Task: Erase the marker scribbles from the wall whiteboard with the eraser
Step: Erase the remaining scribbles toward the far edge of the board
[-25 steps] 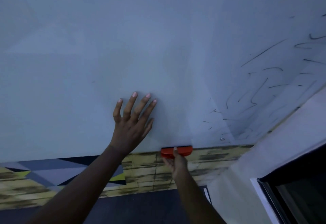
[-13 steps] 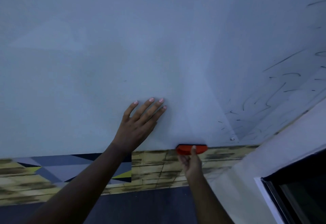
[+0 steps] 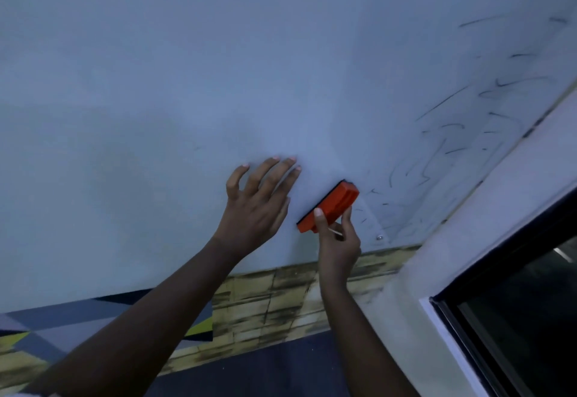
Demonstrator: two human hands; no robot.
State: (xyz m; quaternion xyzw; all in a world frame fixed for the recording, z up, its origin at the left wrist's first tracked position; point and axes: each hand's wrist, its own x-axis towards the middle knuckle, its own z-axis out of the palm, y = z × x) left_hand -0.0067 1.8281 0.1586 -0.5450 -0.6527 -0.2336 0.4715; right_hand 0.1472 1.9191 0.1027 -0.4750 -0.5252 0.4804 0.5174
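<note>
Nearest the camera, two bare forearms reach up from the lower edge toward the whiteboard (image 3: 156, 99). Below the board runs a strip of wall with a yellowish brick pattern (image 3: 281, 299), and left of it a panel of grey, black and yellow triangles (image 3: 62, 324). A dark window (image 3: 524, 318) in a pale frame sits at lower right.

On the board, the left hand (image 3: 256, 209) lies with fingers extended and slightly spread, fingertips touching the surface, holding nothing. Just to its right, the right hand (image 3: 338, 240) grips the orange eraser (image 3: 329, 206), thumb on its near side, other fingers wrapped behind. The eraser is tilted, its upper end to the right, its dark pad against the board, above the bottom edge.

A small screw (image 3: 380, 237) shows near the board's lower right corner. Beyond the eraser, to the right and upward, dark scribbles (image 3: 437, 159) cover the board's right part. No containers are in view.
</note>
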